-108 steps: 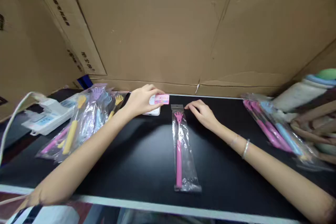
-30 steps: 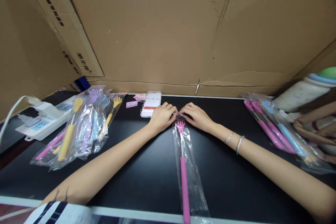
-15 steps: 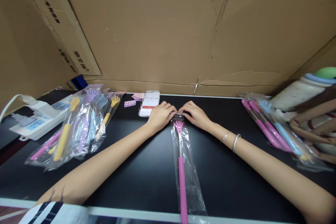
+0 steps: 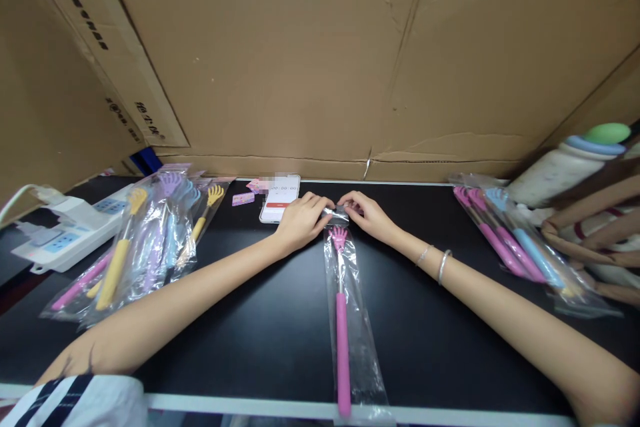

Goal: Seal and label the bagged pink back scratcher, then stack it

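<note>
1. Both hands have closed in since the card pickup: left hand (image 4: pixel 300 220) and right hand (image 4: pixel 367 215) pinch the bag's (image 4: pixel 353 320) top flap at twelve o'clock.
2. One pink back scratcher (image 4: pixel 342 320) lies inside, centre table (image 4: pixel 260 320).
3. Pile at nine o'clock (image 4: pixel 145 247): uncountable. Three o'clock (image 4: pixel 510 247): about three. One phone (image 4: pixel 279 199).

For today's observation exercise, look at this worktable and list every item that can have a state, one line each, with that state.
Pink hand-shaped back scratcher in clear plastic bag: lying flat, top flap pinched by both hands.
Left hand: fingers on the bag's top.
Right hand: fingers on the bag's top.
White smartphone: face up, screen lit.
White power strip: a cable plugged in.
Pile of bagged scratchers: loosely heaped, left.
Pink and blue bagged scratchers: lying at right.
</note>
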`<move>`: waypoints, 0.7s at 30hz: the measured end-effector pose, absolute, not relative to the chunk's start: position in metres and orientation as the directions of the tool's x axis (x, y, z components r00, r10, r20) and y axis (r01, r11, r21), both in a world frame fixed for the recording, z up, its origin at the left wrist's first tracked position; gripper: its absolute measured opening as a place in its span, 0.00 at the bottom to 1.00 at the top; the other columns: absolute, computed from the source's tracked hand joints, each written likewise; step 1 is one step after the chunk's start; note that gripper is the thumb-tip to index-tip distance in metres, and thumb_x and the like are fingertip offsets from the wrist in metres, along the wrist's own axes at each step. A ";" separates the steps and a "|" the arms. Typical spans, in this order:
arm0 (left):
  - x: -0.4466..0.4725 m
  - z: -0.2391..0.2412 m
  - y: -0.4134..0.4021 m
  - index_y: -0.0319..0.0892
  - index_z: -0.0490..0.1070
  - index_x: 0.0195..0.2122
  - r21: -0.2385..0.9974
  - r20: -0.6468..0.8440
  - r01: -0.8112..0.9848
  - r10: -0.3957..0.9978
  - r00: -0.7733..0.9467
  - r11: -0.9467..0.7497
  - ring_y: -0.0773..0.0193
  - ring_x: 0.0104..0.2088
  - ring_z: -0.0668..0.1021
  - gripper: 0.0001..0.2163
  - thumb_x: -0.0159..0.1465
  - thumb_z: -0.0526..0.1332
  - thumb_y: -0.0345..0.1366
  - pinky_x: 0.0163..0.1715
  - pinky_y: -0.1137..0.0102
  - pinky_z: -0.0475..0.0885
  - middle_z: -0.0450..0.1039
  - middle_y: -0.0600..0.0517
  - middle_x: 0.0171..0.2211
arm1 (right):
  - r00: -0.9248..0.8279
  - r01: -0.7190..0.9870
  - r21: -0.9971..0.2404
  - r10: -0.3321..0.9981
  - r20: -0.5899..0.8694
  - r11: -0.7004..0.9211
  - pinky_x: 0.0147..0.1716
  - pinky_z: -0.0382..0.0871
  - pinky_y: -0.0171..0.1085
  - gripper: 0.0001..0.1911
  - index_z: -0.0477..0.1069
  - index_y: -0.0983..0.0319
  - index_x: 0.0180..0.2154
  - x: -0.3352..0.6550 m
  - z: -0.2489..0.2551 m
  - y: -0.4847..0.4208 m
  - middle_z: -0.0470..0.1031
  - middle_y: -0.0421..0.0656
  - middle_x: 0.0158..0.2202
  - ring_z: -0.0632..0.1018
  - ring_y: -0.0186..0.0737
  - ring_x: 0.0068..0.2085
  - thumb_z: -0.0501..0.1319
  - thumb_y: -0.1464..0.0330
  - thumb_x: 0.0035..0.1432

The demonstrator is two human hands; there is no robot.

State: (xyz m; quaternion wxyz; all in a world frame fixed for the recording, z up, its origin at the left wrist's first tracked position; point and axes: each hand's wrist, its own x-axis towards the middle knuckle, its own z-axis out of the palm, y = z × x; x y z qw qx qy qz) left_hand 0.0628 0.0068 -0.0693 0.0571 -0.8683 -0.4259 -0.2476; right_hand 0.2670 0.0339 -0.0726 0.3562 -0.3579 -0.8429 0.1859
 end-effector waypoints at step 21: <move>0.061 -0.068 0.006 0.49 0.71 0.44 0.353 0.533 0.745 0.776 0.337 -0.566 0.66 0.36 0.75 0.11 0.67 0.50 0.37 0.33 0.73 0.66 0.74 0.54 0.34 | -0.466 0.318 -0.724 0.766 0.443 0.612 0.44 0.70 0.42 0.10 0.68 0.61 0.40 0.271 -0.071 0.037 0.73 0.43 0.35 0.77 0.38 0.38 0.53 0.73 0.56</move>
